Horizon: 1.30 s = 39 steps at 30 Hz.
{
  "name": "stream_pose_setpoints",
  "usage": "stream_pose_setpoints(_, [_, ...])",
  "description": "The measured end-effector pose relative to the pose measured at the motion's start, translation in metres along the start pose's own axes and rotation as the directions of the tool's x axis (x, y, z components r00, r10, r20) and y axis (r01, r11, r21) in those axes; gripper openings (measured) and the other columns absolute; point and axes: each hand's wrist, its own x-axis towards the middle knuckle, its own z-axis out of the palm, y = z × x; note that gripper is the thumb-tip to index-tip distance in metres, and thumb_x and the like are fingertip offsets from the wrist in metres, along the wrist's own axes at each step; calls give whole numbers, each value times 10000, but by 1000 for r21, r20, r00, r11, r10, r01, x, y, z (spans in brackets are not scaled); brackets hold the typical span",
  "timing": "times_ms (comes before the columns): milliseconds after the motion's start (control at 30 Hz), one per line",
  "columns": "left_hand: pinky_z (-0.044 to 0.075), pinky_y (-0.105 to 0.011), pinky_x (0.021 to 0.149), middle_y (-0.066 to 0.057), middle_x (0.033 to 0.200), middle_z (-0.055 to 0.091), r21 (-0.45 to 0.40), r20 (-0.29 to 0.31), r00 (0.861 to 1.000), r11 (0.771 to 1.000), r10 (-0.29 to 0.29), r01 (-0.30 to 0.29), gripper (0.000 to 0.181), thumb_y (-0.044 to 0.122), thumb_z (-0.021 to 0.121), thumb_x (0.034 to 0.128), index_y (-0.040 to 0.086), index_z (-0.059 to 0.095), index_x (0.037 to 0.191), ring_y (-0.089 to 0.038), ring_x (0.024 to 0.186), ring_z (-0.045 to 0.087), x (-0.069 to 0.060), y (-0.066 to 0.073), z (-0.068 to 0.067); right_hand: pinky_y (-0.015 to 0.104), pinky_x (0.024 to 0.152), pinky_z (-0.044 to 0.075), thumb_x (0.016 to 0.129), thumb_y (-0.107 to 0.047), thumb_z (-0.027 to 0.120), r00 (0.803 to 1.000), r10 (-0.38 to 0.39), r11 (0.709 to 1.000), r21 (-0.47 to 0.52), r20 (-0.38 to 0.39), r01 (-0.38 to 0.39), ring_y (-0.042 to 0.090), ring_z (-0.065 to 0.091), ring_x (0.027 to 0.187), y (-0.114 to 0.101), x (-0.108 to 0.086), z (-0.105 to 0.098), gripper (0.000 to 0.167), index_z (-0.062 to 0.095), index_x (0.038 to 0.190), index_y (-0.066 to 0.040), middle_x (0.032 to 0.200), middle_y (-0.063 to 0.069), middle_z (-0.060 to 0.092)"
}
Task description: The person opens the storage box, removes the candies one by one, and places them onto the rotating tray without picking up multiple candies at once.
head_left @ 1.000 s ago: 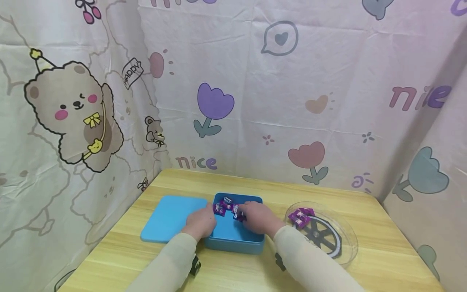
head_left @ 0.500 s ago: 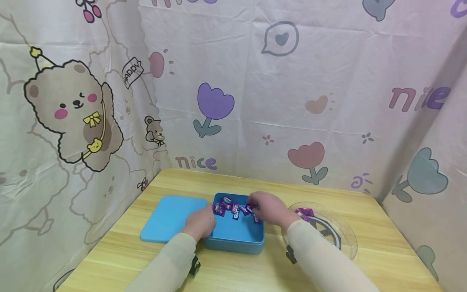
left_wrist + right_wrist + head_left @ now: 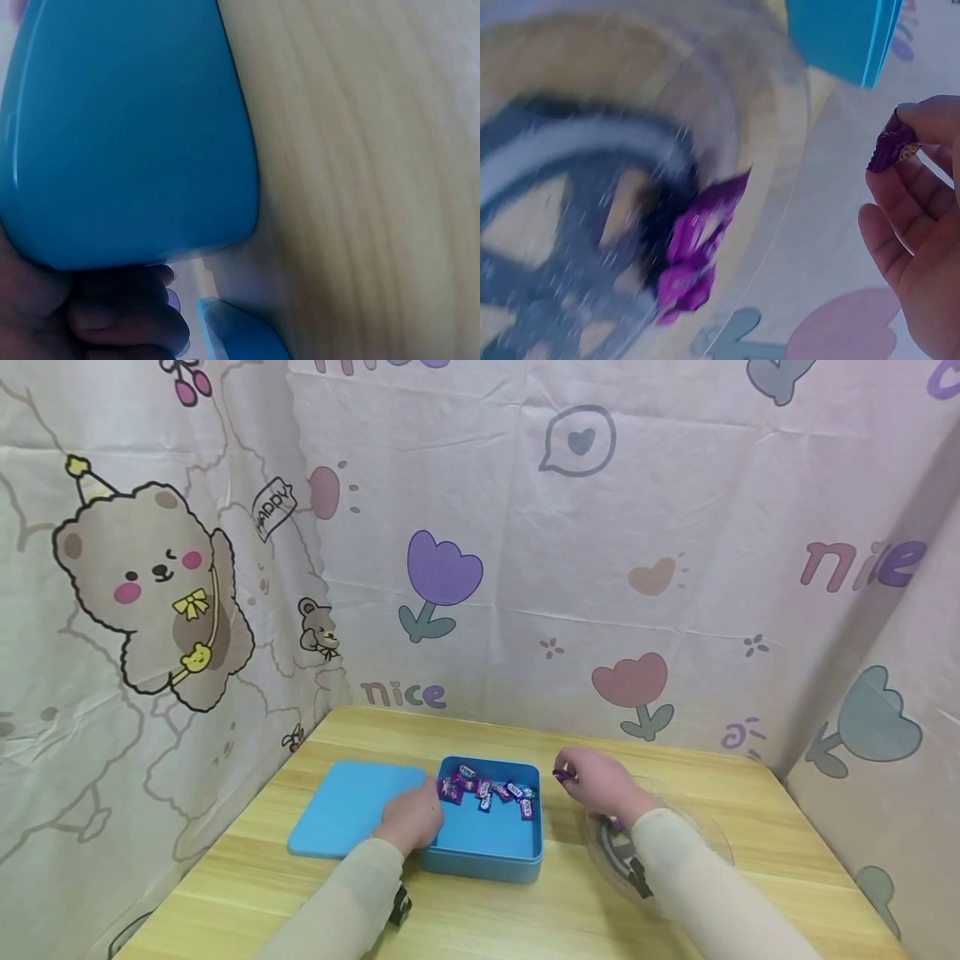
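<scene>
**Left hand (image 3: 415,817) grips the blue box (image 3: 480,868), right hand (image 3: 600,787) pinches a purple candy (image 3: 892,144)**

The left hand's fingers curl at the box's left side; the right thumb and fingertips pinch the candy just beyond the opposite wall.

Behind hangs a printed cloth (image 3: 517,527); below it is a wooden table (image 3: 517,927). The clear round container (image 3: 776,135) sits right of the box, under the right forearm, a dark spoked wheel shape (image 3: 585,217) showing in or beneath it. A flat blue lid (image 3: 356,810) lies to the box's left. Smallest are the wrapped sweets (image 3: 483,790) inside the box and the purple wrappers (image 3: 694,255) in the container.

Good handling here probably means a light pinch, lifting clear of the rim, a firm left hand against sliding, and a wrist kept off the container.

The cloth reads "nice"; a small flag seems to say "HAPPY". White wrapper lettering is too small to read; the pinched candy's yellow print is partly hidden.
</scene>
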Motion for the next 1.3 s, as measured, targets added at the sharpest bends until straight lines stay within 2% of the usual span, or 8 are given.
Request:
stream_pose_setpoints(133, [498,-407,617,-240,1426,542,0,3,1000,1000,0,0,599,168,510,1024,-62,315,1542,-309,926,576,0,0,0,399,705,515,911,-145,716,997,72,997,21,27,-73,117,574,671,17,-6,-5,172,661,1044,-239,896,-58,631])
stream_pose_setpoints(300, [483,-392,588,-241,1410,554,2,1,1000,1000,0,0,601,165,512,1022,-61,313,1543,-304,900,576,0,-1,0,411,702,515,917,-141,696,997,78,997,-20,25,-77,111,559,684,37,-12,-9,136,652,1031,-201,828,-62,610])
stream_pose_setpoints(533, [542,-485,733,-242,1451,520,3,0,1000,1000,3,-3,592,172,503,1029,-62,319,1541,-307,949,580,0,0,1,417,683,510,861,-107,697,990,131,991,-28,53,-129,142,561,693,59,-22,-15,171,656,1022,-147,807,-45,610])
stream_pose_setpoints(600, [530,-452,674,-243,1453,517,-5,1,1000,1000,1,-1,594,170,499,1030,-60,312,1544,-310,940,578,0,0,1,430,683,511,855,-120,701,987,153,988,-41,54,-150,158,566,703,66,-26,-17,165,654,1012,-136,817,-33,624])
stream_pose_setpoints(700, [532,-454,683,-242,1459,512,-10,1,1000,1000,1,-1,596,168,500,1030,-62,308,1545,-311,952,578,0,1,0,477,708,524,848,-129,698,983,176,983,-59,60,-172,198,588,746,79,-30,-20,140,649,979,-122,852,-2,652])
stream_pose_setpoints(900, [533,-555,852,-233,1482,493,-8,5,1000,1000,-7,7,602,189,497,1037,-54,300,1552,-309,1038,586,1,2,-3,542,758,528,847,-114,678,971,225,973,-71,79,-219,260,622,820,98,-40,-25,105,651,947,-97,903,51,676])
stream_pose_setpoints(1100, [545,-514,793,-240,1458,513,-2,-1,1000,1000,-4,4,608,183,505,1029,-57,303,1549,-305,982,579,1,1,-3,500,714,523,852,-113,674,958,268,962,-76,100,-261,246,597,777,108,-49,-28,54,637,885,-90,837,38,643])
stream_pose_setpoints(1300, [532,-438,665,-233,1462,513,-4,6,1000,1000,-5,5,610,180,507,1029,-54,300,1552,-303,971,582,1,0,-1,486,691,510,898,-159,681,939,330,942,-97,97,-321,233,558,711,115,-54,-24,115,619,853,-75,768,40,603])
